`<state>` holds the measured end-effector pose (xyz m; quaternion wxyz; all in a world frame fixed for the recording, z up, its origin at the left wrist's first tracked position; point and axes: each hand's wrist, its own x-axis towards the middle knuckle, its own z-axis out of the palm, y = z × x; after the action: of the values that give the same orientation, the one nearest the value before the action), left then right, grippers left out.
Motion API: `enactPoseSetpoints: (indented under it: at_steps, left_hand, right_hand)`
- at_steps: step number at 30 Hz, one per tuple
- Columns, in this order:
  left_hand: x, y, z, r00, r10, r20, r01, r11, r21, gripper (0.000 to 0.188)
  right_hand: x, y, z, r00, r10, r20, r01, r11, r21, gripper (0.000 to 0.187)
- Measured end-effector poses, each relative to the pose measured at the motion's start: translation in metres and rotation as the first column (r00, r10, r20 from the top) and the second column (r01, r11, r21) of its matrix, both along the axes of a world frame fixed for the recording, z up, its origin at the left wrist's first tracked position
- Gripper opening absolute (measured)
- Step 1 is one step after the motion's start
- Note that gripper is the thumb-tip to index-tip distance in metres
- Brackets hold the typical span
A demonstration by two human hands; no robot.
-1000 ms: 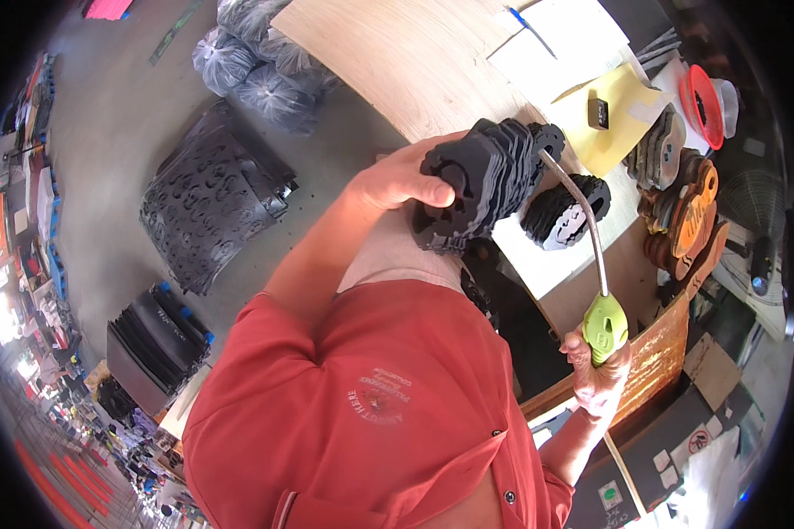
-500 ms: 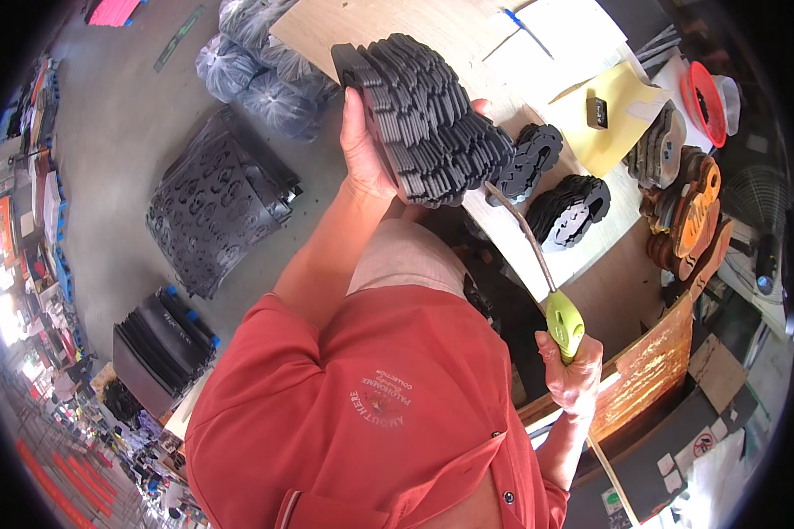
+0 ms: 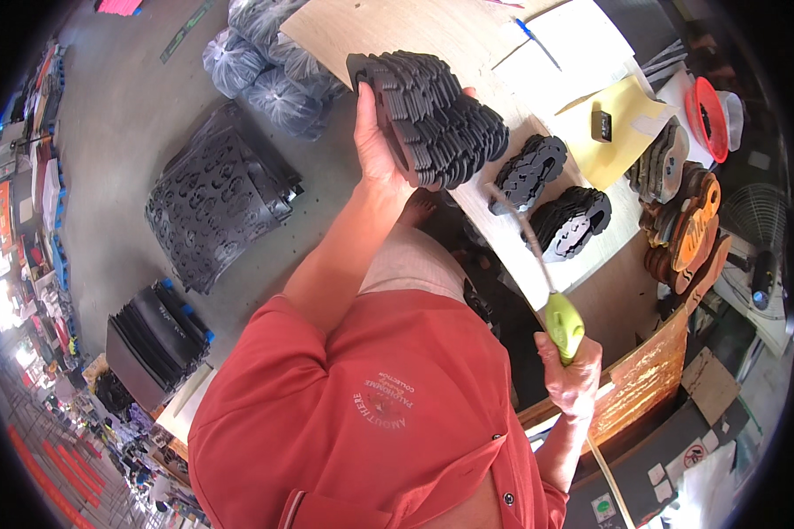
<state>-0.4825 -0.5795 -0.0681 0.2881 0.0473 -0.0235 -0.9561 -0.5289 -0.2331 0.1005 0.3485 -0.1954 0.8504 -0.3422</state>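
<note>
My left hand (image 3: 381, 159) is closed around a thick stack of black die-cut pieces (image 3: 437, 119) with wavy edges, held up at the table's near left corner. Its thumb lies along the stack's left side; fingertips show beyond the far side. My right hand (image 3: 573, 375) grips the lime-green handle of a long thin metal-rod tool (image 3: 563, 322). The rod slants up and left, and its tip is just below the stack's lower right end, seemingly apart from it. Two more stacks of black pieces, one plain (image 3: 534, 172) and one with a pale top (image 3: 572, 225), rest on the table beside the rod.
The wooden table (image 3: 344, 26) carries white paper (image 3: 573, 48), a blue pen (image 3: 538, 44), a yellow sheet (image 3: 604, 145) with a small black block (image 3: 601, 126), a red bowl (image 3: 707, 119) and sole-shaped boards (image 3: 692, 229). Punched black sheets (image 3: 216, 203) and bagged bundles (image 3: 282, 97) lie on the floor.
The held stack has risen slightly and tilted, pulling away from the rod's tip. My right hand and the tool have barely moved.
</note>
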Motion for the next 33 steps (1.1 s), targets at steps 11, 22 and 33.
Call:
enactPoseSetpoints:
  at_steps: [11,22,33]
  left_hand:
    - [0.001,-0.006,-0.010,0.998,-0.043,-0.040,0.046,0.995,0.091,0.076]
    - [0.011,-0.006,-0.008,0.922,-0.042,0.386,0.112,0.981,-0.159,0.071]
    - [0.006,-0.016,-0.016,0.886,-0.132,0.445,0.227,0.959,-0.167,0.056]
  right_hand:
    - [-0.005,-0.002,-0.003,0.998,-0.047,-0.037,0.049,0.998,0.043,0.022]
    - [-0.014,0.002,-0.007,0.996,-0.073,-0.048,0.074,0.997,0.028,0.020]
    - [-0.010,-0.003,-0.016,0.997,0.065,0.047,-0.068,0.996,0.063,0.017]
